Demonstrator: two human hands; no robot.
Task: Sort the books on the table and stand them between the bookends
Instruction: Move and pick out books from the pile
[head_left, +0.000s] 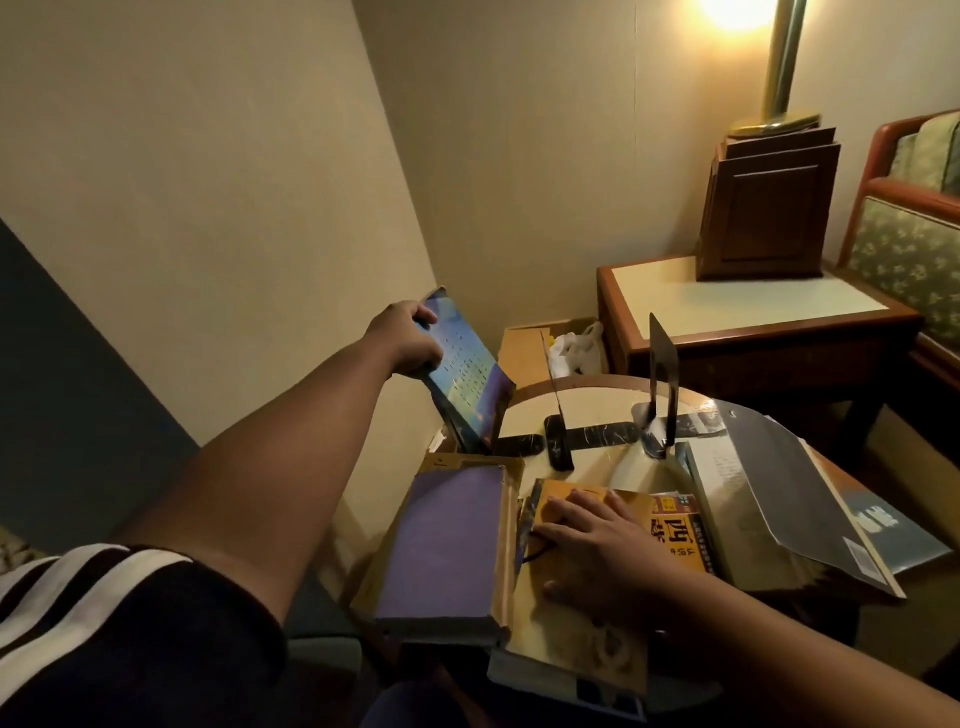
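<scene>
My left hand grips the top edge of a blue-covered book, which stands tilted at the table's far left, against the left black bookend. A second bookend stands in the middle and a third, taller one to its right. My right hand rests flat, fingers spread, on an orange-yellow book lying on the table. A purple book lies on a brown one to the left. Grey and dark books lie overlapping at the right.
The round table stands in a wall corner. Behind it sit a cardboard box with a white plastic bag, and a side table carrying a wooden box and a lamp. An upholstered chair stands at the far right.
</scene>
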